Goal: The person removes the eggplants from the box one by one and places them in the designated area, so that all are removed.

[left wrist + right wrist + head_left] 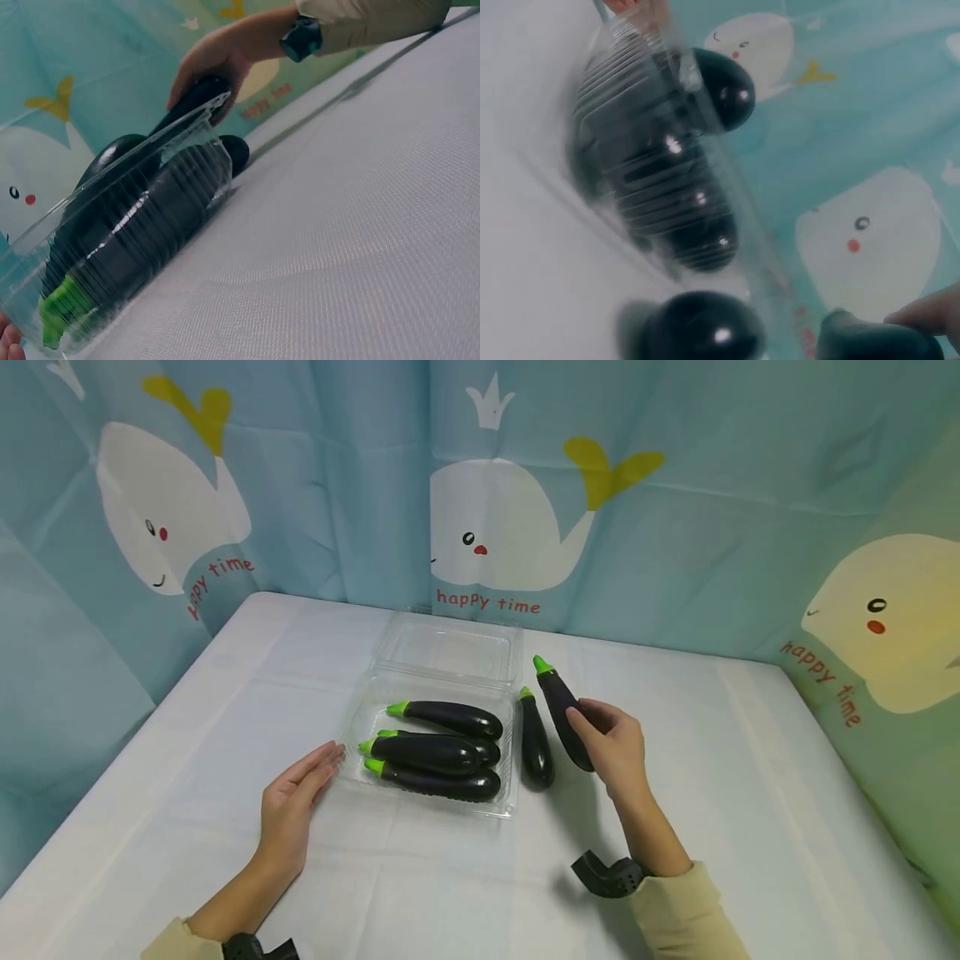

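My right hand (617, 747) grips a dark eggplant (561, 710) with a green stem, thumb on the near side, its stem end pointing away from me. The eggplant's shadow falls on the table below. Just left of it, another eggplant (536, 745) lies on the table, beside a clear plastic box (513, 789). Several eggplants (427, 752) are piled inside the box, stems to the left, one lying over others. My left hand (288, 810) touches the box's left edge with extended fingers. In the left wrist view, the held eggplant (191, 106) shows behind the box's rim.
The box's clear hinged lid (450, 652) lies folded back toward the curtain (375, 527), which hangs along the table's far side and has printed whales. A white cloth (420, 885) covers the table. Black wrist devices (611, 875) sit at both cuffs.
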A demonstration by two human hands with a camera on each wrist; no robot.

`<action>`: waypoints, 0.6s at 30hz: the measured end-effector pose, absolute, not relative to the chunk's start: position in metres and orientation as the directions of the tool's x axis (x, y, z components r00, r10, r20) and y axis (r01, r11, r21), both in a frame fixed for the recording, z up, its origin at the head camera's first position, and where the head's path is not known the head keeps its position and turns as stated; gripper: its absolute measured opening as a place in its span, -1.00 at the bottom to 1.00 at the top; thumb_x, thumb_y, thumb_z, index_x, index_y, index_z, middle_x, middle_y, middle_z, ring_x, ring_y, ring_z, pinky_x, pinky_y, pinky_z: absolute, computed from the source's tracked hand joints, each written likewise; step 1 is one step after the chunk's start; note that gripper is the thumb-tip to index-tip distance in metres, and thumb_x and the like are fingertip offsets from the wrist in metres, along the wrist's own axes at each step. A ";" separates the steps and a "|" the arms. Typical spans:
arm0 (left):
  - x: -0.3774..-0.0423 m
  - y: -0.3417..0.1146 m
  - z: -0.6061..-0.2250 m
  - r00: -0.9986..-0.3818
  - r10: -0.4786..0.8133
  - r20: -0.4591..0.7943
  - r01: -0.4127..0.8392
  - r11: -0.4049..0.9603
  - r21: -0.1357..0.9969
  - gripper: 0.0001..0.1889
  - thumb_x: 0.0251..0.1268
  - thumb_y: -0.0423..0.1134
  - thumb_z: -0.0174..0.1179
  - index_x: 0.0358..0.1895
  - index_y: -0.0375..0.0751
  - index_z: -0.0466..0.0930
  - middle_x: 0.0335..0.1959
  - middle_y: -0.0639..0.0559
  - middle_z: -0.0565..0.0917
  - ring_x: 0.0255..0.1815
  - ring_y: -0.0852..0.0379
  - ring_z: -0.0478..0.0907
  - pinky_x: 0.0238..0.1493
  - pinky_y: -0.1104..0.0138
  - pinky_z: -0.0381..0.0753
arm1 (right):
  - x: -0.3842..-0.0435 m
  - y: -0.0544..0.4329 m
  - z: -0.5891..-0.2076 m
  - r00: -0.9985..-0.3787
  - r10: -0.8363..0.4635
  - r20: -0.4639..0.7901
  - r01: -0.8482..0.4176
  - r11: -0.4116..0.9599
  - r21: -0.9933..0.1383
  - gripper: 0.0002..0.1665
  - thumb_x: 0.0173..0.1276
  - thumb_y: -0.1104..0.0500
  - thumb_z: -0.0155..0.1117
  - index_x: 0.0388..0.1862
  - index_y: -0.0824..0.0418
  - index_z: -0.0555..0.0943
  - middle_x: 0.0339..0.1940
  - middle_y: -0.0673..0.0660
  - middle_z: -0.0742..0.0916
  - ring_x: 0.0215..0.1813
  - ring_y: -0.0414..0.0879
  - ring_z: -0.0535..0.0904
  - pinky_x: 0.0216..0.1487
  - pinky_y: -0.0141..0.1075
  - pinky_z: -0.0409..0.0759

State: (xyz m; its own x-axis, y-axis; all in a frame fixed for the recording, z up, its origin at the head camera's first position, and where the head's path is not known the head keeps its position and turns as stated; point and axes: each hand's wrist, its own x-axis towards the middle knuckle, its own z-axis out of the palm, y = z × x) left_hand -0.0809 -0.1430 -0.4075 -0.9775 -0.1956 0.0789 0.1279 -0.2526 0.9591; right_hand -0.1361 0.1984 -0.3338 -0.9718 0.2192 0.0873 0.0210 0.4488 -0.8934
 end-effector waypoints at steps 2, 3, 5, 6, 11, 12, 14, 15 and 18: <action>-0.081 -0.143 -0.407 -0.977 -0.198 0.078 0.128 -0.256 0.958 -0.61 0.33 -0.45 -0.02 0.14 -0.66 0.30 -0.03 0.07 0.62 0.05 0.23 0.51 0.07 0.43 0.43 | -0.138 0.199 -0.338 -0.968 0.232 0.090 0.027 0.456 -0.890 -0.53 0.30 0.12 0.19 0.06 0.43 0.51 -0.11 0.34 0.63 -0.16 -0.09 0.54 -0.24 -0.57 0.49; -0.081 -0.143 -0.407 -0.977 -0.198 0.077 0.128 -0.258 0.958 -0.61 0.33 -0.45 -0.02 0.15 -0.66 0.30 -0.02 0.08 0.61 0.05 0.23 0.51 0.07 0.43 0.43 | -0.138 0.200 -0.340 -0.967 0.238 0.090 0.032 0.463 -0.886 -0.53 0.30 0.12 0.19 0.06 0.43 0.51 -0.11 0.34 0.63 -0.15 -0.06 0.54 -0.25 -0.58 0.48; -0.081 -0.143 -0.407 -0.978 -0.195 0.078 0.128 -0.261 0.957 -0.61 0.34 -0.45 -0.02 0.15 -0.66 0.29 -0.02 0.08 0.61 0.05 0.23 0.51 0.07 0.43 0.43 | -0.140 0.201 -0.344 -0.965 0.248 0.089 0.042 0.479 -0.877 -0.53 0.30 0.11 0.19 0.06 0.43 0.51 -0.12 0.34 0.63 -0.13 -0.01 0.54 -0.26 -0.58 0.47; -0.081 -0.143 -0.407 -0.978 -0.195 0.079 0.129 -0.261 0.957 -0.61 0.34 -0.45 -0.02 0.15 -0.67 0.29 -0.02 0.08 0.61 0.05 0.23 0.51 0.07 0.43 0.43 | -0.140 0.201 -0.346 -0.964 0.250 0.089 0.045 0.486 -0.873 -0.53 0.30 0.11 0.19 0.06 0.43 0.51 -0.12 0.34 0.63 -0.12 0.01 0.54 -0.26 -0.58 0.46; -0.081 -0.144 -0.408 -0.978 -0.191 0.084 0.134 -0.265 0.955 -0.60 0.34 -0.44 -0.01 0.15 -0.67 0.28 -0.02 0.08 0.61 0.05 0.23 0.50 0.07 0.43 0.43 | -0.142 0.202 -0.354 -0.964 0.250 0.088 0.061 0.531 -0.845 -0.52 0.30 0.10 0.19 0.05 0.43 0.51 -0.13 0.34 0.63 -0.12 0.06 0.55 -0.28 -0.53 0.48; -0.082 -0.144 -0.408 -0.978 -0.189 0.089 0.138 -0.266 0.954 -0.60 0.34 -0.44 -0.01 0.15 -0.68 0.27 -0.02 0.07 0.61 0.05 0.23 0.50 0.07 0.42 0.43 | -0.142 0.201 -0.356 -0.964 0.249 0.090 0.061 0.539 -0.840 -0.52 0.30 0.10 0.20 0.05 0.44 0.51 -0.13 0.35 0.64 -0.12 0.06 0.55 -0.26 -0.49 0.49; -0.082 -0.144 -0.409 -0.978 -0.185 0.093 0.142 -0.269 0.953 -0.59 0.34 -0.43 -0.01 0.15 -0.68 0.27 -0.02 0.07 0.61 0.06 0.22 0.50 0.08 0.42 0.43 | -0.143 0.201 -0.358 -0.963 0.253 0.097 0.063 0.558 -0.827 -0.52 0.29 0.11 0.20 0.04 0.45 0.51 -0.14 0.35 0.64 -0.12 0.07 0.56 -0.23 -0.41 0.53; -0.082 -0.144 -0.409 -0.979 -0.182 0.095 0.143 -0.269 0.952 -0.59 0.34 -0.43 -0.01 0.15 -0.68 0.27 -0.02 0.07 0.61 0.06 0.22 0.50 0.08 0.42 0.43 | -0.144 0.200 -0.360 -0.961 0.256 0.102 0.063 0.565 -0.823 -0.53 0.29 0.11 0.20 0.04 0.45 0.52 -0.14 0.36 0.64 -0.12 0.08 0.56 -0.21 -0.36 0.55; -0.083 -0.144 -0.409 -0.979 -0.181 0.095 0.141 -0.261 0.955 -0.60 0.34 -0.43 -0.01 0.15 -0.67 0.28 -0.01 0.07 0.61 0.06 0.22 0.50 0.08 0.41 0.43 | -0.145 0.200 -0.365 -0.960 0.259 0.108 0.067 0.585 -0.808 -0.53 0.29 0.12 0.20 0.03 0.46 0.51 -0.14 0.37 0.64 -0.11 0.10 0.57 -0.15 -0.22 0.56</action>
State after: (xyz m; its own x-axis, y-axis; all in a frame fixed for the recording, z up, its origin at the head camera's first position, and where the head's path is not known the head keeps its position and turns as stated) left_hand -0.0825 -0.1440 -0.4090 -0.9789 -0.1806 0.0955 0.1414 -0.2615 0.9548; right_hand -0.1454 0.2004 -0.3647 -0.9598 0.2593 0.1075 0.0674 0.5847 -0.8084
